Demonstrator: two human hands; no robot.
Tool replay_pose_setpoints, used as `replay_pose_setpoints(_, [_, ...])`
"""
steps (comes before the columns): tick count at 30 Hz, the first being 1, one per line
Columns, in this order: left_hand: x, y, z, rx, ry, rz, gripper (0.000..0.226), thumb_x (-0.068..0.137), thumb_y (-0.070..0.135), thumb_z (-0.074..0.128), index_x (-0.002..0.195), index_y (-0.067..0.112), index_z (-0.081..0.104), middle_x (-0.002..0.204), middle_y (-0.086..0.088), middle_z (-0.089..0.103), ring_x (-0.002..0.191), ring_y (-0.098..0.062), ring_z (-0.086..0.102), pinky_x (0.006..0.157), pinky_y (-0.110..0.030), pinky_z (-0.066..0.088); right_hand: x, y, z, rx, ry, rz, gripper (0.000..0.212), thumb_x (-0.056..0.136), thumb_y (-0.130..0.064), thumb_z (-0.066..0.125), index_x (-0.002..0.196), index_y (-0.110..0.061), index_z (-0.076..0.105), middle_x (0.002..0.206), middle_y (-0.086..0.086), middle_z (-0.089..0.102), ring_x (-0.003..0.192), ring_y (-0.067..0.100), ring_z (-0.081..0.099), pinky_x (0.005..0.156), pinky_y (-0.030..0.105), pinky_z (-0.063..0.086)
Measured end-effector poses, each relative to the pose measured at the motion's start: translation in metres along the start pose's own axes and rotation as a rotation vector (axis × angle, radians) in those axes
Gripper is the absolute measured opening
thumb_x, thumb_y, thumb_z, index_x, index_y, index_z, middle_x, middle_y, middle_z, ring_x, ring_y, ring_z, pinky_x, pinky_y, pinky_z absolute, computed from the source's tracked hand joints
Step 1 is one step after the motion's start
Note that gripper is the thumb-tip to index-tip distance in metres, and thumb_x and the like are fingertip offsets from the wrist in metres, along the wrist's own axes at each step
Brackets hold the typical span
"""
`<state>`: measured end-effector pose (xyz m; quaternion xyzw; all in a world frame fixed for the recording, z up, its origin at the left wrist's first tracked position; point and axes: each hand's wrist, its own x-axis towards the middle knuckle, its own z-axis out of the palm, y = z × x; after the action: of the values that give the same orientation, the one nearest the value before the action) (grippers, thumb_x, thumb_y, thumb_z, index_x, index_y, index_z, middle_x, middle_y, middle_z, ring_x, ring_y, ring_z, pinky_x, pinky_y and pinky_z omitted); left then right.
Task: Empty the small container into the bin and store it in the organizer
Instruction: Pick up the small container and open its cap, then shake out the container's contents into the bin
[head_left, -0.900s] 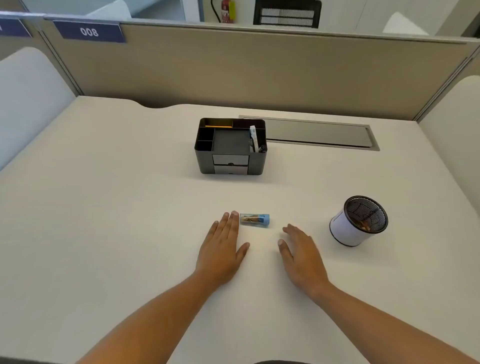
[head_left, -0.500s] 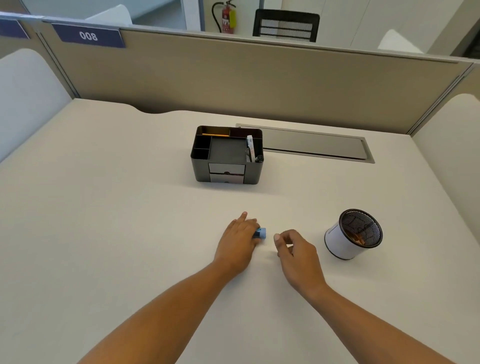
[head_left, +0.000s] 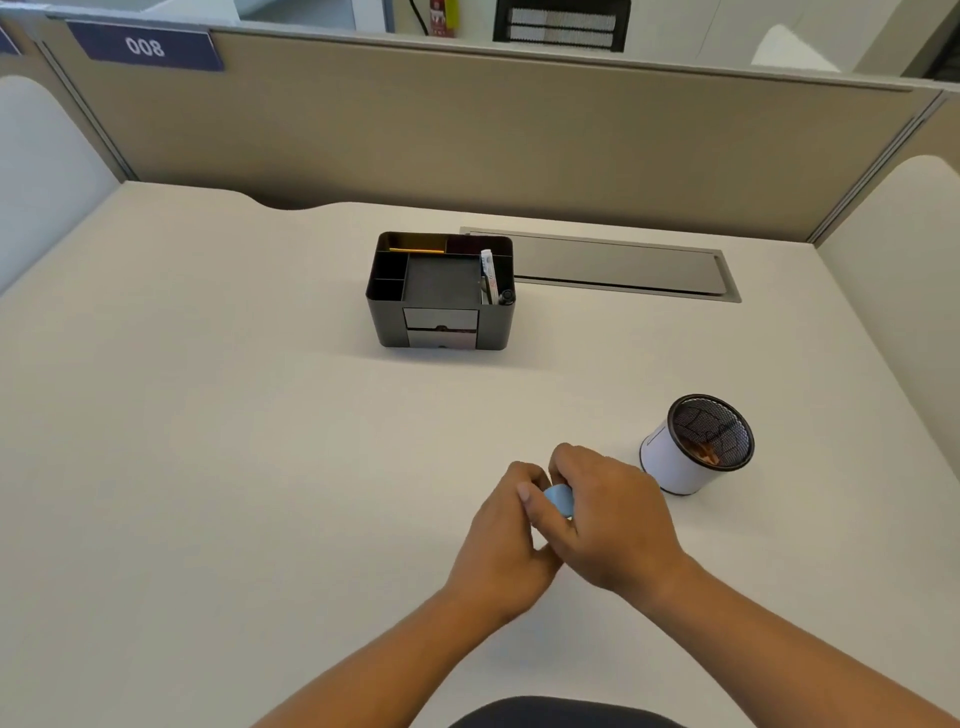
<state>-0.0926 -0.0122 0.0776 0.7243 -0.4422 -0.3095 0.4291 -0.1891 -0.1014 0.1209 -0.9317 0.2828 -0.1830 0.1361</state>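
Gripping the container between them, left hand and right hand close around it above the desk's near edge, beside the bin. Likely light, rigid, slippery; hold body and cap separately. Organizer sits mid-desk.

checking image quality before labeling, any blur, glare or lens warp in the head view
Head view: lighting soft and even, only faint shadows under the organizer and mesh bin; no harsh glare; wide-angle warp bends the partition top; the left hand and right hand look slightly soft around the blue container.
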Motion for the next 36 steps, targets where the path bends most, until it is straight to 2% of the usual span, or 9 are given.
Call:
replay_pose_setpoints(5, [0.008,0.012,-0.008,0.058,0.042,-0.018,0.037,0.076,0.019,0.069,0.077,0.040,0.038,0.072,0.011,0.060,0.061,-0.014,0.058,0.047,-0.021,0.047,0.007,0.000,-0.008,-0.083,0.105,-0.136,0.044,0.088,-0.052,0.048,0.059,-0.020,0.039,0.050,-0.007,0.037,0.044,0.014,0.032,0.045,0.023,0.015])
replay_pose_setpoints(10, [0.013,0.023,-0.016,0.069,0.000,-0.008,0.010,0.072,0.020,0.058,0.080,0.025,0.054,0.072,0.003,0.066,0.065,-0.021,0.062,0.055,-0.042,0.055,0.014,0.001,-0.009,-0.029,0.127,-0.262,0.045,0.088,-0.045,0.050,0.055,-0.014,0.048,0.047,-0.001,0.048,0.044,0.015,0.034,0.047,0.022,0.021])
replay_pose_setpoints(17, [0.016,0.026,-0.017,0.109,-0.030,0.020,0.021,0.073,0.020,0.056,0.068,0.039,0.047,0.063,0.016,0.057,0.059,-0.013,0.057,0.051,-0.023,0.047,0.023,0.004,-0.012,0.012,0.107,-0.335,0.043,0.085,-0.040,0.053,0.053,-0.014,0.045,0.045,0.001,0.044,0.042,0.018,0.033,0.044,0.023,0.023])
replay_pose_setpoints(24, [0.018,0.022,-0.016,0.076,-0.139,0.013,0.009,0.084,0.010,0.059,0.078,0.016,0.062,0.068,0.006,0.059,0.064,-0.020,0.061,0.057,-0.032,0.053,0.029,0.008,-0.015,-0.006,-0.007,-0.456,0.038,0.084,-0.036,0.055,0.055,-0.014,0.046,0.048,0.000,0.043,0.045,0.018,0.031,0.045,0.024,0.023])
replay_pose_setpoints(26, [0.018,0.019,-0.016,0.066,-0.154,0.020,0.013,0.084,0.010,0.058,0.074,0.019,0.059,0.064,0.012,0.055,0.060,-0.015,0.057,0.054,-0.028,0.050,0.031,0.010,-0.015,-0.006,-0.058,-0.470,0.036,0.084,-0.037,0.054,0.056,-0.014,0.047,0.049,-0.001,0.044,0.046,0.017,0.033,0.044,0.025,0.026])
replay_pose_setpoints(29, [0.020,0.021,-0.016,-0.014,-0.134,0.032,0.012,0.083,0.015,0.060,0.079,0.026,0.057,0.069,0.016,0.059,0.065,-0.013,0.060,0.058,-0.028,0.053,0.032,0.013,-0.017,0.057,-0.083,-0.409,0.035,0.086,-0.040,0.052,0.061,-0.017,0.047,0.055,-0.008,0.037,0.049,0.013,0.032,0.045,0.024,0.026])
replay_pose_setpoints(31, [0.021,0.023,-0.017,-0.136,-0.136,0.025,0.015,0.080,0.021,0.063,0.089,0.028,0.053,0.078,0.016,0.061,0.071,-0.008,0.061,0.057,-0.021,0.052,0.032,0.017,-0.016,0.146,-0.027,-0.321,0.035,0.089,-0.045,0.051,0.063,-0.022,0.042,0.058,-0.011,0.033,0.050,0.011,0.032,0.045,0.024,0.027])
replay_pose_setpoints(33, [0.022,0.024,-0.020,-0.198,-0.142,0.028,0.023,0.082,0.023,0.061,0.094,0.030,0.042,0.078,0.016,0.053,0.065,-0.003,0.051,0.056,-0.018,0.045,0.029,0.023,-0.013,0.295,0.084,-0.151,0.045,0.094,-0.054,0.043,0.062,-0.024,0.035,0.056,-0.011,0.029,0.049,0.012,0.030,0.044,0.030,0.028])
replay_pose_setpoints(36, [0.028,0.025,-0.027,-0.238,-0.154,0.023,0.022,0.087,0.015,0.050,0.096,0.027,0.035,0.082,0.003,0.045,0.065,-0.008,0.038,0.058,-0.023,0.040,0.015,0.044,-0.001,0.507,0.229,0.113,0.057,0.096,-0.055,0.039,0.057,-0.015,0.033,0.050,-0.005,0.027,0.047,0.011,0.028,0.044,0.033,0.026])
